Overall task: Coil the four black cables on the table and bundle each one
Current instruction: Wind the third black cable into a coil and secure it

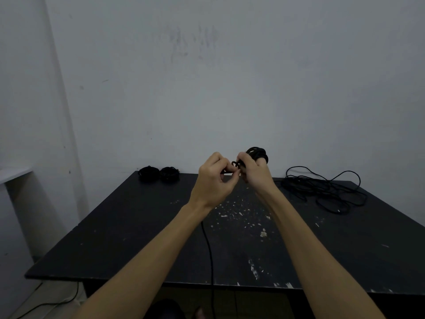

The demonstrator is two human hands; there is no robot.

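Above the middle of the black table [128, 229] my right hand [253, 171] holds a coil of black cable [258, 154] wound around its fingers. My left hand [213, 178] pinches a strand of that same cable right beside it. The loose tail [208, 245] drops under my left forearm, runs across the tabletop and hangs over the near edge. Two coiled black bundles [149, 173] [169, 173] lie side by side at the far left edge. A loose tangle of black cable [326, 189] is spread over the far right of the table.
A pale wall stands directly behind the table. A white shelf edge [13, 172] juts in at the left. A thin dark wire [55, 302] runs along the floor at the lower left. The tabletop is scuffed with pale chips around its middle.
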